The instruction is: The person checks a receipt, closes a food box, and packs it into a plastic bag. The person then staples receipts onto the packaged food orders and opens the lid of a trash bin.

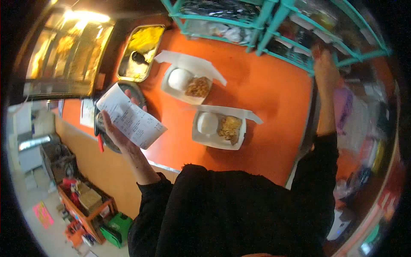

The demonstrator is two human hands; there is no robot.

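Observation:
My left hand (118, 133) is closed around a long printed receipt (133, 118), its thumb on the front and fingertips showing behind. My right hand (327, 70) is raised at the teal rack (299, 62) on the far right. Motion blur smears its fingers, so a grip cannot be made out. On the orange table (274, 103) stand two open white takeaway boxes. The upper box (171, 92) holds a mound of rice and brown chopped food. In the lower box (214, 140), rice sits beside golden-brown food.
A metal tray (122, 70) of yellow food, with a dark-handled utensil in it, stands at the back left. A lit display case (64, 60) is beyond it. A dark round pan (139, 92) sits partly behind the receipt. Plastic-wrapped goods (357, 107) line the right side.

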